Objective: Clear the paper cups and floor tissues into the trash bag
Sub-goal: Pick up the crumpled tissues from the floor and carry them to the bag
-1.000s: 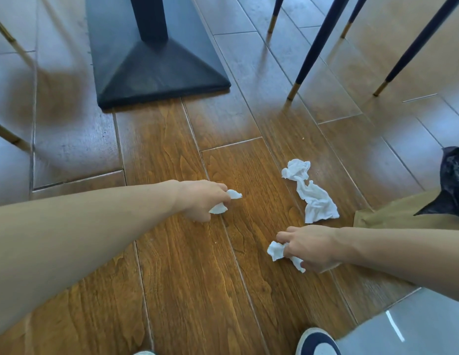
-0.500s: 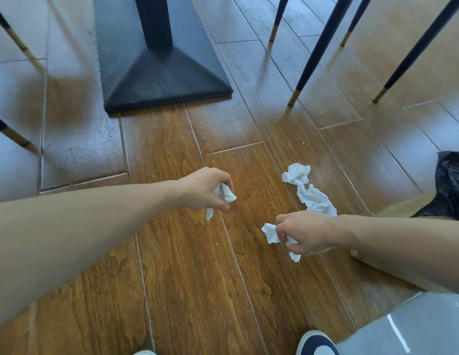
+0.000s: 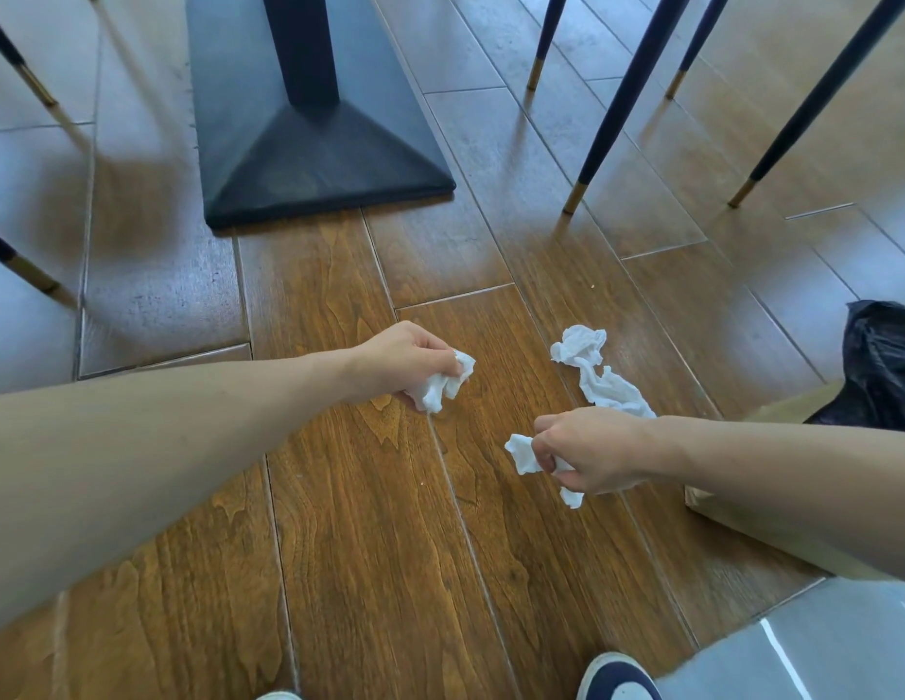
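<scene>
My left hand [image 3: 405,363] is closed around a crumpled white tissue [image 3: 443,386], held just above the wooden floor. My right hand [image 3: 592,454] grips a second white tissue [image 3: 523,454], whose ends stick out left of and below the fist. A third, longer twisted tissue [image 3: 594,378] lies on the floor beyond my right hand, partly hidden by it. The black trash bag [image 3: 882,366] sits at the right edge, behind my right forearm. No paper cups are in view.
A black table base [image 3: 309,159] stands on the floor ahead. Dark chair legs with gold tips [image 3: 574,197] stand at the right and left. A tan paper bag [image 3: 778,411] lies under my right forearm. A shoe tip [image 3: 617,682] shows at the bottom.
Both hands have lifted their tissues off the floor and bunched them tighter. My right hand moved up toward the long tissue; my left hand gathered its tissue into the fist.
</scene>
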